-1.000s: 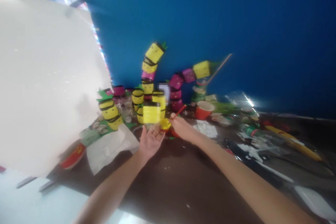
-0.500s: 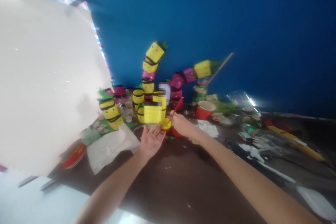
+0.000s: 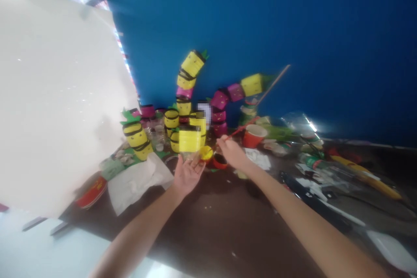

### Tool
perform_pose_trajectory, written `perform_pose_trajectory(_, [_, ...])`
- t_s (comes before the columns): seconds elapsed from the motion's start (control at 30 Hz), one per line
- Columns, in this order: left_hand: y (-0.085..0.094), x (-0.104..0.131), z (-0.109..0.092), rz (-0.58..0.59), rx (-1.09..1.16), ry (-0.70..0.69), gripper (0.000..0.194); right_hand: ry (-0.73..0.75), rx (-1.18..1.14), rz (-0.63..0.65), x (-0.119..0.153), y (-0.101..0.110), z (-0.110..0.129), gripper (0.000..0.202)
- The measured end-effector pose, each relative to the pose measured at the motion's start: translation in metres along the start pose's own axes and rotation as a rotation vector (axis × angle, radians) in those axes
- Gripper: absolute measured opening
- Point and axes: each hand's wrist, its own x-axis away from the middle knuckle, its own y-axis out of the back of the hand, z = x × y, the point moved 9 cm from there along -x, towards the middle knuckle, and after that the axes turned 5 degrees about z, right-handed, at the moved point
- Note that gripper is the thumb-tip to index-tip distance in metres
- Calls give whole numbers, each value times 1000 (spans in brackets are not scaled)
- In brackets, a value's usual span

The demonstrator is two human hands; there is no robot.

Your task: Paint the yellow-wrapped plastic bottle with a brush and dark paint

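Observation:
My left hand [image 3: 188, 176] is palm up, its thumb and fingers around the clear lower end of a plastic cup [image 3: 190, 141] painted yellow with a dark band at the top. My right hand [image 3: 232, 153] pinches a thin red-handled paintbrush [image 3: 243, 127]. The brush slants up to the right, and its tip is too blurred to make out. Between the hands is a small tub of yellow paint [image 3: 206, 153]. Beside it, under my right hand, stands a red-rimmed tub [image 3: 220, 161] with a dark inside.
Pineapple-like stacks of yellow cups [image 3: 137, 139] with green leaves stand behind, beside a curved magenta stack [image 3: 220, 115]. A red and white paper cup [image 3: 254, 136] is at right, near bottles and scraps. White paper [image 3: 140, 182] and a red bowl [image 3: 92, 193] lie left.
My right hand has moved right, away from the yellow paint tub. The brush has tilted from steep to a low slant, uncovering the red-rimmed tub. My left hand stays nearly still.

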Motion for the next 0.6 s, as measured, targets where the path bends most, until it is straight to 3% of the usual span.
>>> perform_pose_trajectory(0.17, [-1, 1, 3, 4, -3, 9, 50, -83, -241, -135, 14, 21, -26, 35])
perform_pose_trajectory(0.37, [5, 2, 6, -62, -45, 20, 45, -71, -969, -379, 54, 32, -59, 38])
perform_pose_trajectory(0.47, [5, 3, 9, -50, -86, 38, 43, -20, -1118, -445, 78, 34, -64, 33])
perform_pose_trajectory(0.6, [3, 6, 13, -17, -115, 66, 44, 11, -1208, -434, 100, 34, -61, 25])
